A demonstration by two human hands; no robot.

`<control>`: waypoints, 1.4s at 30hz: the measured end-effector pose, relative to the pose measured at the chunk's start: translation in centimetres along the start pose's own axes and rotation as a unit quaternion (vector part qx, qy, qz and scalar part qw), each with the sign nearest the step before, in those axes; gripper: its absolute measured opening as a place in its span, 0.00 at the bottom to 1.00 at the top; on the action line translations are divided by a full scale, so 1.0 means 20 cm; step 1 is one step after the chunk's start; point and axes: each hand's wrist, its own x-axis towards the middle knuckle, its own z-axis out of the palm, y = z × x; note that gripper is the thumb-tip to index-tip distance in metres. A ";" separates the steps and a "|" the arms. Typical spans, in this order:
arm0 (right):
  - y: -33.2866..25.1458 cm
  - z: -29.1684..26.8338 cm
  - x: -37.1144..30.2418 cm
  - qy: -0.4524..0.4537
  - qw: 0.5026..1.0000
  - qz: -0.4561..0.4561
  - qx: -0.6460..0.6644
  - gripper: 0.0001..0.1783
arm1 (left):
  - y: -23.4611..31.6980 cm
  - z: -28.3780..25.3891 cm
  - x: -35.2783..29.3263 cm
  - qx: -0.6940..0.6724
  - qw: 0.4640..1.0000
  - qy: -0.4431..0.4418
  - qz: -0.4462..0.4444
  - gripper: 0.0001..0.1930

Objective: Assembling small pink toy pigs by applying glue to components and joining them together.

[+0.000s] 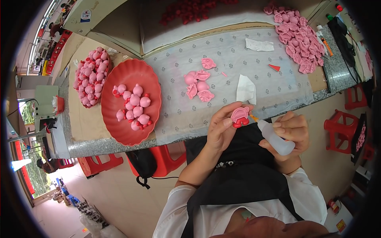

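From my seat behind the head view, I see both hands full and apart from each other over the near edge of the worktop (pixel 83 148). The left hand (pixel 219 133) pinches a small pink-and-red piece (pixel 240 114) between thumb and fingers, its hollow pink shell turned up toward me and its red part below. The right hand (pixel 298 135) is wrapped around a translucent white squeeze bottle (pixel 281 142), held tilted, with its yellow-orange nozzle (pixel 254 118) pointing at the piece. I cannot tell whether the tip touches it.

Beyond the hands, a patterned white sheet (pixel 174 119) covers the middle of the worktop. On it I make out a cluster of pink parts (pixel 203 85), some hollow shells and some rounded, and to their right a folded white paper (pixel 245 90), a red cone (pixel 274 68) and a second white scrap (pixel 260 45) farther back. To the left, a scalloped red tray (pixel 111 103) holds round pink figures (pixel 136 99) with red bits, just beside a fuller heap of similar figures (pixel 92 76). At the far right I have a large pile of pink shells (pixel 299 41).
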 end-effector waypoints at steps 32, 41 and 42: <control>0.00 0.03 0.02 -0.015 0.995 -0.083 -0.045 0.22 | 0.00 0.02 0.00 0.020 0.999 0.034 0.016 0.24; -0.01 0.02 0.01 -0.026 0.998 -0.056 -0.017 0.23 | -0.01 0.01 0.01 0.014 0.999 0.037 0.024 0.24; -0.01 0.02 0.01 -0.019 0.999 -0.042 -0.008 0.23 | -0.01 0.00 0.01 0.008 0.999 0.029 0.021 0.24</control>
